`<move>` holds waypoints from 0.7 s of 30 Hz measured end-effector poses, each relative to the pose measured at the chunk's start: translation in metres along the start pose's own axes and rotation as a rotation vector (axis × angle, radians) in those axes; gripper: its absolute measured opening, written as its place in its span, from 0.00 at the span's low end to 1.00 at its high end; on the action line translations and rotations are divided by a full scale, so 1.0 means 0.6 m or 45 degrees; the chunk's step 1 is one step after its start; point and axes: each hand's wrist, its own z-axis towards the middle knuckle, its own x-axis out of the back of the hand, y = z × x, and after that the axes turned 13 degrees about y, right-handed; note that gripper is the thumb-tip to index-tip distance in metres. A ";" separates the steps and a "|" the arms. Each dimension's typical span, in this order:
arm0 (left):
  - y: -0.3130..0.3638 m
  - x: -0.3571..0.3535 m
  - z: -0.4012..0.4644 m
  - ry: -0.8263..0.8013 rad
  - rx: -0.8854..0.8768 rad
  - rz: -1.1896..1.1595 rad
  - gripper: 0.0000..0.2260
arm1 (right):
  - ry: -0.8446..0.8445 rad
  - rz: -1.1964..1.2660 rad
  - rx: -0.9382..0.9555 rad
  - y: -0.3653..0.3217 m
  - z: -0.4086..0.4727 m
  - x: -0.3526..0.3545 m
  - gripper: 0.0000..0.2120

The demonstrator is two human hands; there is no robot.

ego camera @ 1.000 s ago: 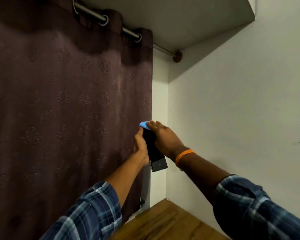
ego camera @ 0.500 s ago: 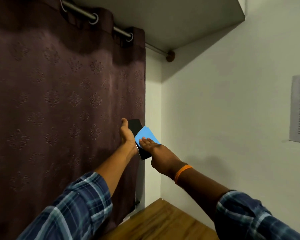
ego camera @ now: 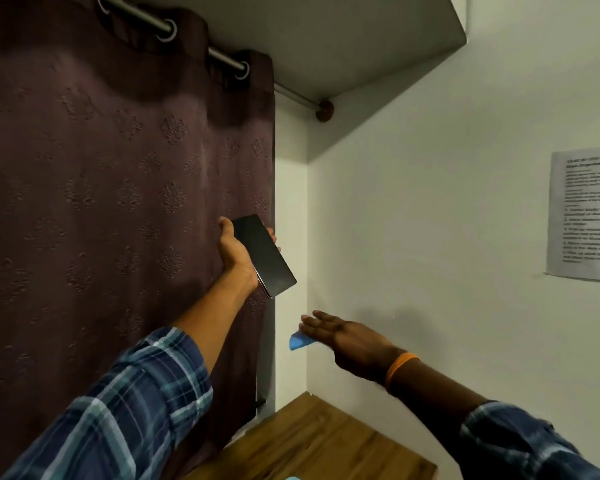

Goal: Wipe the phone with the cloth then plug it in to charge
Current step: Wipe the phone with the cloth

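My left hand [ego camera: 235, 255] holds a black phone [ego camera: 264, 255] up in front of the dark curtain, screen facing me, tilted with its lower end toward the right. Lower and to the right, my right hand [ego camera: 343, 336] is palm down with its fingers stretched out, and a small blue cloth [ego camera: 299, 341] shows under the fingers, mostly hidden by them. The cloth is apart from the phone. No charger or cable is in view.
A dark purple curtain [ego camera: 101, 202] on a metal rod fills the left. White walls meet in a corner behind the hands. A printed paper sheet [ego camera: 584, 213] hangs on the right wall. A wooden tabletop [ego camera: 312, 441] lies below, with a bit of blue at its front edge.
My right hand has slid the blue cloth down off the phone and now sits below it. The left hand has raised the phone slightly, leaving its screen uncovered.
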 end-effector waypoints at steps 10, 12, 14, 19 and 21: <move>-0.003 0.038 -0.034 -0.074 0.075 0.036 0.37 | 0.708 0.320 -0.502 -0.013 0.105 0.097 0.38; -0.016 0.047 -0.042 -0.016 0.059 0.060 0.35 | 0.776 0.330 -0.484 -0.027 0.142 0.111 0.38; -0.029 0.054 -0.048 -0.003 0.056 0.078 0.33 | 0.787 0.295 -0.441 -0.041 0.174 0.120 0.38; -0.039 0.057 -0.059 -0.134 0.086 0.065 0.33 | 0.545 0.206 -0.260 -0.084 0.211 0.099 0.39; -0.036 0.058 -0.061 -0.146 0.077 -0.016 0.30 | 0.399 0.181 -0.239 -0.101 0.212 0.077 0.38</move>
